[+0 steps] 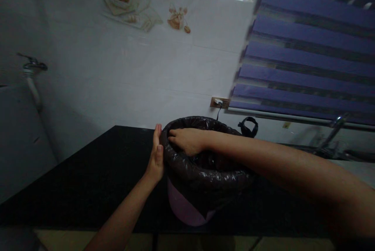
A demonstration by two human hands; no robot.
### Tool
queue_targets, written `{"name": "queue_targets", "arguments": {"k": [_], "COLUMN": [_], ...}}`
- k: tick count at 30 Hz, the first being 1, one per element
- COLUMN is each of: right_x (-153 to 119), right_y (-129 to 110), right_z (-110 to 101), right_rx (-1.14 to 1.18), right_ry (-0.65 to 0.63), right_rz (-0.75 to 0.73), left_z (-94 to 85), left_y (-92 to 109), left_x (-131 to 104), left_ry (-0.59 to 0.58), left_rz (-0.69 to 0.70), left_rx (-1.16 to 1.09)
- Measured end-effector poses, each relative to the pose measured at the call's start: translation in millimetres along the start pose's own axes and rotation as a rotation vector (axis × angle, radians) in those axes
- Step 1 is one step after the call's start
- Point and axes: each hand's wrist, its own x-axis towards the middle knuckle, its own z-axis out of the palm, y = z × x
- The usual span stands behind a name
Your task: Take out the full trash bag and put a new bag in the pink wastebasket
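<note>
A pink bin (184, 206) stands on the black countertop, lined with a black plastic bag (202, 176) folded over its rim. Flat against the outside of the bag, at the bin's left side, is my left hand (156, 159), its fingers stretched upward. My right hand (189, 140) reaches across from the right into the bin's mouth. Its fingers extend against the inner left wall of the bag, just below the rim, and the fingertips are partly hidden. No object shows in either hand.
The black countertop (102, 173) ends in a front edge above pale cabinets. Behind the bin are a dark ring-shaped item (249, 127) and a wall socket (220, 103) with a plug and cord. A sink faucet (332, 133) stands right, another tap (33, 65) far left, and a purple blind (304, 51) hangs behind.
</note>
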Motion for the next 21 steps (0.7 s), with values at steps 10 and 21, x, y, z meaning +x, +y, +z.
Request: {"name": "queue_targets", "arguments": {"k": [10, 21], "right_x": [-31.2, -39.0], "right_y": [3.2, -22.3], "right_z": [-18.0, -12.9], "right_rx": [0.076, 0.039], "right_ry": [0.068, 0.055], "right_rz": [0.014, -0.105], "left_z": [-1.9, 18.6], "left_y": [32.8, 48.2], "left_x": [-20.2, -34.9], "left_ry": [0.033, 0.0], "left_rz": [0.318, 0.478], "left_rx": [0.239, 0.481]}}
